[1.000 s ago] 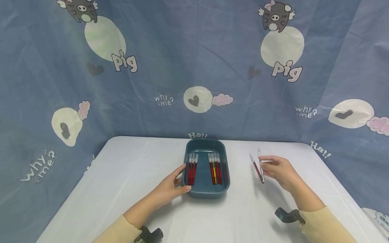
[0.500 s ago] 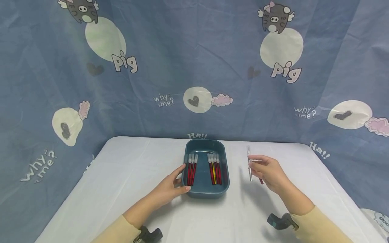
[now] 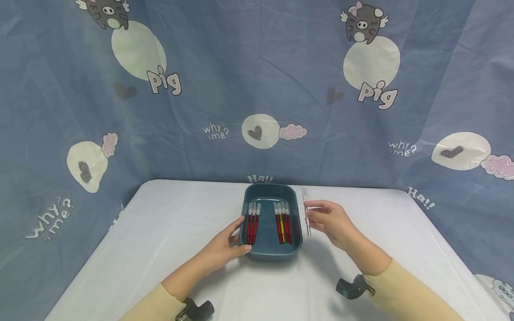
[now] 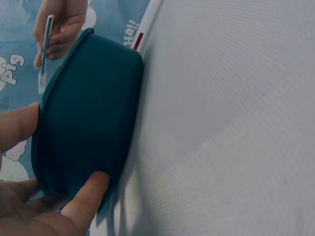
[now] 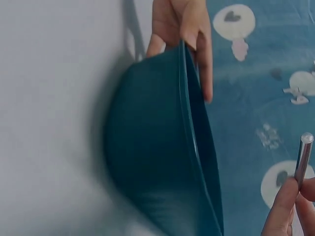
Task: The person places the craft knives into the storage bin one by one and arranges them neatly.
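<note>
A dark teal plastic bin stands on the white table, with slim capped pens in two groups. The left group is three red pens; the right group holds several red pens and one yellow pen. My left hand holds the bin's left side, thumb and fingers at rim and outer wall. Just outside the right rim, my right hand pinches a silver pen between thumb and fingers, roughly upright; its metal end shows in the right wrist view. Another red pen lies on the table beyond the bin.
White cloth covers the table. A blue printed curtain rises behind and at the sides. Dark wrist-worn devices sit at both sleeves.
My right hand has carried the silver pen left, from beside the loose red pen to the bin's right rim. The left hand and the bin have stayed in place.
</note>
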`<action>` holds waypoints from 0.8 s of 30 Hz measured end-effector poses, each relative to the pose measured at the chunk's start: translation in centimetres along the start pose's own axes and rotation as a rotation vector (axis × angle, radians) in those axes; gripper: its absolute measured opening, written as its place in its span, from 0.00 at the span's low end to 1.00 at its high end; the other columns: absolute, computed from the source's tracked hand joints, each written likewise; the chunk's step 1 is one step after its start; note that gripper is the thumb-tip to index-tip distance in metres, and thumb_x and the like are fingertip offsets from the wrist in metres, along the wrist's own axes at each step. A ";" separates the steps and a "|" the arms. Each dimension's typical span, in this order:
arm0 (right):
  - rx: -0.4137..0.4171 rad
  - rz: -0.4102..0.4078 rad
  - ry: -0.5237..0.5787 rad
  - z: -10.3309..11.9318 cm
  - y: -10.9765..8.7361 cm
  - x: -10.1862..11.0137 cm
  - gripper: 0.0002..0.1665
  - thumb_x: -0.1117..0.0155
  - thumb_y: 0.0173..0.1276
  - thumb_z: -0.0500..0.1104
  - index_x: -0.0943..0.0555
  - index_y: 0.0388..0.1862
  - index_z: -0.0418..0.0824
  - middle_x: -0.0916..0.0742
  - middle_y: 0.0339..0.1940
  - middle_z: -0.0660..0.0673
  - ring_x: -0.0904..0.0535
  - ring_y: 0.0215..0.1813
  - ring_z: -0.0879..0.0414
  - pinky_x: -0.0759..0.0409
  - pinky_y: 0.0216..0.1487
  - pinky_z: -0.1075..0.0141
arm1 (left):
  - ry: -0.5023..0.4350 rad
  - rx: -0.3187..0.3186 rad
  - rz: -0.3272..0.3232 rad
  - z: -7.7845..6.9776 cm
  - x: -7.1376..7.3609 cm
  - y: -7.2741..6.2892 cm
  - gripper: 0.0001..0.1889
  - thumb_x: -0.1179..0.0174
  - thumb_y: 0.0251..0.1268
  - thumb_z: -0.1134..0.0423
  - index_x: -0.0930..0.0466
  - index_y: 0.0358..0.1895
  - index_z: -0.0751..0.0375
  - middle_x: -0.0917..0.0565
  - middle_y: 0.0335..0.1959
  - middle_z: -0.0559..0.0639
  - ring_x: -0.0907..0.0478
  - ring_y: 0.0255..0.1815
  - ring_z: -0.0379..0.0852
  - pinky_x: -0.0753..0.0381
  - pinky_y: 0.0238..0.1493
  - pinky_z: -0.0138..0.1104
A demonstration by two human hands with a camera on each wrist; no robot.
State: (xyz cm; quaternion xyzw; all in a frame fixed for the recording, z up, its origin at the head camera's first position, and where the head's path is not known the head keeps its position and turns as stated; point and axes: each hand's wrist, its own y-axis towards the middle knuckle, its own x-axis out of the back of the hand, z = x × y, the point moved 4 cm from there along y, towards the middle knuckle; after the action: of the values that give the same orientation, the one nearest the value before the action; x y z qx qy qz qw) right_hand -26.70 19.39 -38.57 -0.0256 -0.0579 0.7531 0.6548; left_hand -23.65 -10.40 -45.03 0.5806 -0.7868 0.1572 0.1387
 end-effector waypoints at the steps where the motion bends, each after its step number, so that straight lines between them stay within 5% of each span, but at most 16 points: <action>1: -0.001 0.002 0.000 0.1 0.1 -0.4 0.25 0.36 0.68 0.31 0.26 0.63 0.25 0.17 0.46 0.39 0.17 0.44 0.56 0.16 0.49 0.65 | 0.001 0.000 0.000 0.0 0.0 0.0 0.46 0.29 0.62 0.53 0.47 0.81 0.45 0.44 0.80 0.56 0.35 0.72 0.67 0.32 0.65 0.62; 20: -0.065 0.027 0.030 -0.9 2.7 -5.7 0.21 0.38 0.71 0.31 0.22 0.62 0.31 0.20 0.55 0.31 0.17 0.51 0.48 0.17 0.54 0.60 | 0.008 0.007 -0.005 -0.5 0.0 -0.3 0.46 0.29 0.62 0.54 0.46 0.80 0.47 0.43 0.80 0.57 0.34 0.71 0.67 0.32 0.65 0.62; 24: -0.070 0.038 0.039 -1.1 3.1 -6.6 0.20 0.38 0.71 0.31 0.21 0.61 0.32 0.18 0.51 0.34 0.17 0.50 0.47 0.16 0.52 0.60 | -0.002 0.012 -0.004 -0.5 0.1 -0.2 0.46 0.29 0.62 0.55 0.46 0.80 0.46 0.43 0.80 0.57 0.34 0.71 0.67 0.31 0.64 0.62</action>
State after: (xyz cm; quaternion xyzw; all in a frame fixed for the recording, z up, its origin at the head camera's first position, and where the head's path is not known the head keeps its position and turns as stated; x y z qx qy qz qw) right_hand -28.71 12.48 -40.25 -0.0644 -0.0708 0.7624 0.6400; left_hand -23.43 -10.34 -44.57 0.5832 -0.7847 0.1610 0.1349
